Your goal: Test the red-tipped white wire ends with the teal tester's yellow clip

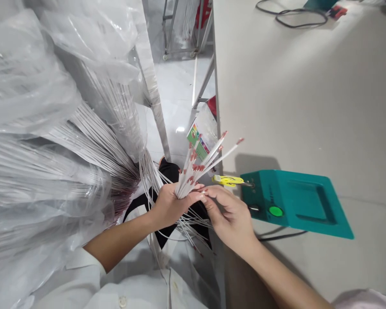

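My left hand [172, 206] is wrapped round a bundle of thin white wires [188, 178], their reddish-brown tips fanning out above the fist. Lower down, the same wires hang loose over my lap. Thumb and forefinger of my right hand [230, 214] pinch a reddish wire tip just beside my left thumb; the rest of that wire is hidden. Just to the right, on the table edge, sits a teal device [305, 199] with a lit green button [275, 211]. A yellow clip-like piece [228, 180] sticks out from its left side, near my right hand.
Many white wires in clear plastic bags [45, 184] fill the left side. The pale table [296, 98] spans the right, with a black cable [296, 19] at its far end. A wheeled metal rack [180, 51] stands on the floor behind the gap.
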Demonstrator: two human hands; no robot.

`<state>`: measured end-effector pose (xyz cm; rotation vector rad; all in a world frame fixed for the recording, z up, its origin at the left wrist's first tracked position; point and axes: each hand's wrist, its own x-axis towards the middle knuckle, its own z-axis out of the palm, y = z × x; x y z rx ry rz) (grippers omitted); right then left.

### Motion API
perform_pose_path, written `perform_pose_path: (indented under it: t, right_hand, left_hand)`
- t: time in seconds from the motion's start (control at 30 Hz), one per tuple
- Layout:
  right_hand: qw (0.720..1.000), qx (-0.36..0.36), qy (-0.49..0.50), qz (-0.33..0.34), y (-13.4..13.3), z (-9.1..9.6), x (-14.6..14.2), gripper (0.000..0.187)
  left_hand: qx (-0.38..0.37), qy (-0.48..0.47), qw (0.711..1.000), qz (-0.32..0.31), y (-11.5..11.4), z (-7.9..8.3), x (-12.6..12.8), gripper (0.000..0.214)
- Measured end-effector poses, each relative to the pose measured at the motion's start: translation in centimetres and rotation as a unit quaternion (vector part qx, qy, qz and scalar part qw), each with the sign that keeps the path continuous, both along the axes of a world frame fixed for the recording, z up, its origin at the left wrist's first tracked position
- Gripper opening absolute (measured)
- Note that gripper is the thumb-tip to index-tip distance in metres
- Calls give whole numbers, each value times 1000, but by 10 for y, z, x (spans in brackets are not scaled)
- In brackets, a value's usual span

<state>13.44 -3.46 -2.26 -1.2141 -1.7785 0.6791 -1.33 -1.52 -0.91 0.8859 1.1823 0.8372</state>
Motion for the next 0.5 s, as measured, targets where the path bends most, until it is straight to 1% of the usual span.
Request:
perform_pose_path:
  t: [0.1,0.17,0.3,0.43,0.5]
  right_hand:
    - [1000,14,-11,-12,0,3,2,19]
    - [1000,12,-10,-20,1,5,3,20]
    - [999,-6,25,-32,2,8,2,13]
    - [996,-40,51,-69,1,5,-2,4]
    - [994,-48,58,-74,1,4,-3,5]
  left_hand:
    - [3,9,1000,15,0,2,5,21]
    - [27,12,1000,7,0,1,5,16]
    - [74,64,995,-1,-4,-6,4,15]
    - [88,137,987,8,-11,-13,5,17]
    - [89,140,986,5,-12,-13,6,18]
